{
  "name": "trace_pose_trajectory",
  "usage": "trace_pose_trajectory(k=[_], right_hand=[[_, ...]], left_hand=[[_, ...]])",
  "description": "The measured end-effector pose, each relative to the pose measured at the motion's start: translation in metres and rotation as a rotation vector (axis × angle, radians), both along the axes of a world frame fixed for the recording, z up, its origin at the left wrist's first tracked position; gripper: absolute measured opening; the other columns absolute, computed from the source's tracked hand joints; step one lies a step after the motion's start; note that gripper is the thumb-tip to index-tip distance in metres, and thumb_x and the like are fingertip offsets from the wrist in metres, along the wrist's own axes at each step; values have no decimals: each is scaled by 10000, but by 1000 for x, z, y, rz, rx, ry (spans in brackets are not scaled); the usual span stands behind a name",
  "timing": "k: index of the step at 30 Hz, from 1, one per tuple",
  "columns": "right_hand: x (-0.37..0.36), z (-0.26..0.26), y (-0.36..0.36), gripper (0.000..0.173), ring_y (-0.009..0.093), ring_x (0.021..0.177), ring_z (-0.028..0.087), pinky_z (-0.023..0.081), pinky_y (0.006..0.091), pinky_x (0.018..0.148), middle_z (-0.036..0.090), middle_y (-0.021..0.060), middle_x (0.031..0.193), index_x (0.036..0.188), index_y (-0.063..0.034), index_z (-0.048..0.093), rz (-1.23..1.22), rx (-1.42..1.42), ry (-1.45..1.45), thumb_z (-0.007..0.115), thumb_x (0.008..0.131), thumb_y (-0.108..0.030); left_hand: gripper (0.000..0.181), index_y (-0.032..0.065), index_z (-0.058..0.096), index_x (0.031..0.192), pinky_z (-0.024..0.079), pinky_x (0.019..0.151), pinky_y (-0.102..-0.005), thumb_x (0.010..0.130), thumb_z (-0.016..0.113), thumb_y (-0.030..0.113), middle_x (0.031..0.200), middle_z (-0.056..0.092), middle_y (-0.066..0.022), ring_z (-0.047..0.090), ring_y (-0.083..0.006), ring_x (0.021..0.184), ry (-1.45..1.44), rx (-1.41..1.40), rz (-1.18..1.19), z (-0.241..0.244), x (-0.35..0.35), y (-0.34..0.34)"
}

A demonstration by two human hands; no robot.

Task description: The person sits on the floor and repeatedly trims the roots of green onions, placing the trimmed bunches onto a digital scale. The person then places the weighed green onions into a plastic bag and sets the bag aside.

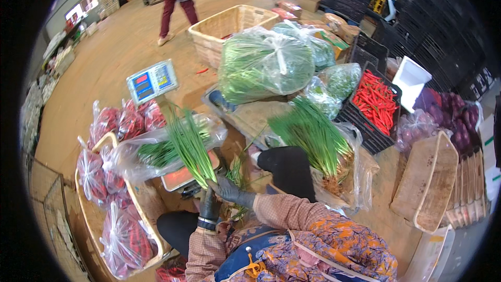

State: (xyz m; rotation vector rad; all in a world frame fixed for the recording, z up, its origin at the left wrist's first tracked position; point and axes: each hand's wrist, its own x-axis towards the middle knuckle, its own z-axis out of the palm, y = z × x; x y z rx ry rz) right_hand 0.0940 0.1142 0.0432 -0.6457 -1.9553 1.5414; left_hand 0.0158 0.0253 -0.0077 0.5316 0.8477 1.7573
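Observation:
A bunch of spring onions (191, 145), green leaves up and pale ends down, is upright before me. My left hand (209, 205), in a dark glove with a band at the wrist, grips its lower end. Gloved too, my right hand (231, 191) closes on the same stem ends from the right. Just behind the bunch, a clear plastic bag (131, 162) with more greens lies on the orange-topped scale platform (171, 180). Right of my knee, a pile of spring onions (317, 141) with brown roots rests on plastic sheeting (362, 192).
The scale's display (152, 81) stands beyond the bag. At left, a cream crate (80, 199) holds bagged red chillies (127, 239). Ahead are a large bag of greens (266, 66) and an empty-looking crate (235, 19). A black crate of red chillies (375, 102) sits right. A person (176, 4) walks behind.

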Motion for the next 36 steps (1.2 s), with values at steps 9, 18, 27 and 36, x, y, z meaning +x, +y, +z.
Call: trace_pose_trajectory(k=[9,18,27,36], right_hand=[[11,-61,-18,388,170,697,476,400,284,659,511,59,739,917,-14,487,88,-541,-259,390,835,-381],[24,-52,4,248,152,659,517,419,264,600,540,66,773,876,15,492,-74,-141,-216,496,801,-221],[-2,-46,14,344,323,693,559,435,364,597,559,190,707,813,0,515,78,434,-876,547,705,-325],[7,-98,11,250,166,482,529,419,284,460,544,82,580,737,-17,508,-11,-97,-452,504,779,-264]], left_hand=[[169,49,511,936,454,549,-225,785,517,124,753,541,-18,534,-120,637,-319,-401,19,9,6,-28],[222,32,451,922,489,559,-286,725,515,-51,842,528,-71,553,-189,735,-435,-285,104,-4,12,-26],[363,4,432,974,437,688,-267,639,558,-57,886,533,-74,526,-158,799,422,-407,319,-36,18,-17],[285,10,453,941,461,599,-265,681,503,-97,829,533,-77,542,-172,706,29,-352,404,-60,18,-16]])
